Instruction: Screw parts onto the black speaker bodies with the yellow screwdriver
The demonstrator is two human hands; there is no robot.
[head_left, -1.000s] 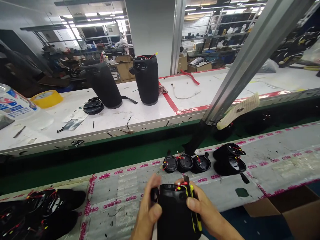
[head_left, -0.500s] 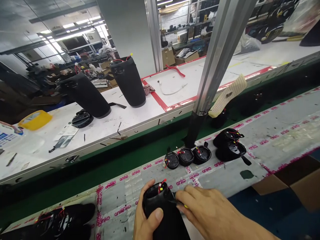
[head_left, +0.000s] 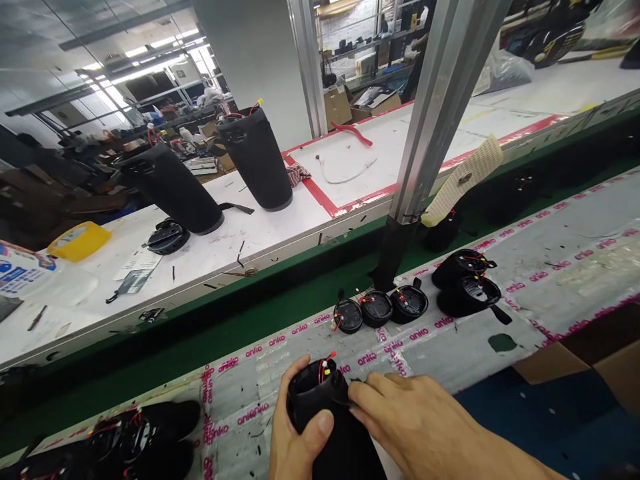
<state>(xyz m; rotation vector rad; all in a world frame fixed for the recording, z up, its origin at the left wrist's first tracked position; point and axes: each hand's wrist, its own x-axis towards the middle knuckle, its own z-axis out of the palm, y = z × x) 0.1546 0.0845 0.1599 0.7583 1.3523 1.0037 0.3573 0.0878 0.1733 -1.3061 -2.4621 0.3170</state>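
My left hand [head_left: 300, 427] is wrapped round a black cylindrical speaker body [head_left: 345, 433], tilted with its open end up. Red wires with small white and yellow connectors [head_left: 327, 368] stick out of that opening. Against the right side of the rim presses my right hand [head_left: 405, 407], its fingers pinched together. What those fingers hold, if anything, is hidden. Beyond my hands, three round black end caps [head_left: 377, 308] with red wires sit in a row on the covered bench. To their right lie two black speaker bodies [head_left: 470, 293], open ends showing wires.
More black speaker parts [head_left: 135, 440] lie at lower left. On the white table [head_left: 280, 233] across the green gap stand two speaker bodies [head_left: 257, 160], near a yellow tape roll [head_left: 80, 240]. A metal post [head_left: 435, 107] rises ahead; a cardboard box [head_left: 550, 365] is at right.
The view has shifted slightly. My right fingers have shifted a little along the rim; a dark piece and a yellow spot that showed by them earlier are now out of sight.
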